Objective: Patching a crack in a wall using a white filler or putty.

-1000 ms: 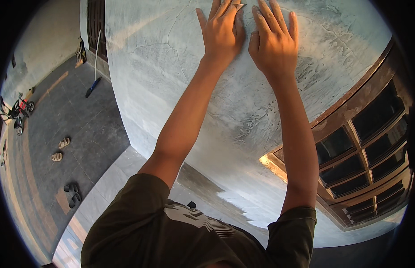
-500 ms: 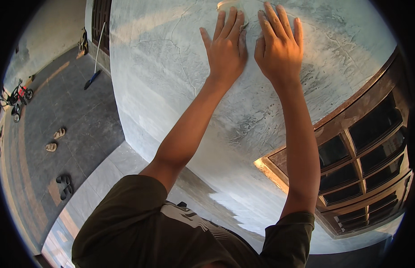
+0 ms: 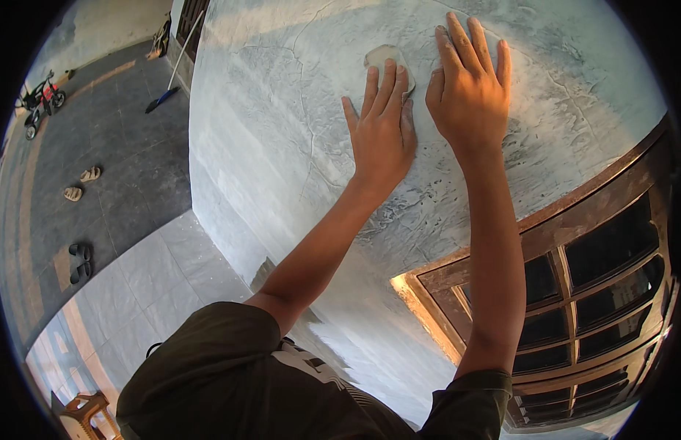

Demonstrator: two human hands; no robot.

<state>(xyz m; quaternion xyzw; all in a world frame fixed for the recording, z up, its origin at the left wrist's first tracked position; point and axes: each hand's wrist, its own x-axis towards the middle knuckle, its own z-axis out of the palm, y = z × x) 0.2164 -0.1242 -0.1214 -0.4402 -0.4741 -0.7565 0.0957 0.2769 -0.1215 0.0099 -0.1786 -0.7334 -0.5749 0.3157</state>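
Both my arms reach up against a grey plastered wall (image 3: 260,110). My left hand (image 3: 384,136) lies on it with the fingers stretched, pressing over a thin pale sheet (image 3: 389,53) with an irregular edge. The sheet sticks out above the fingertips and beside the index finger; what it is made of I cannot make out. A little higher and to the right, my right hand (image 3: 472,103) rests flat on the wall, fingers extended and nothing visible in it.
A brown wooden window frame (image 3: 403,286) with dark panes is at the lower right. On the left floor lie tan sandals (image 3: 73,193) and black sandals (image 3: 80,273). Farther back are a small bike (image 3: 43,103) and a broom (image 3: 163,100). A brown stool (image 3: 87,414) stands lower left.
My left hand has slid down the wall relative to my right, and more of the pale sheet shows. The view has shifted, bringing the stool into sight.
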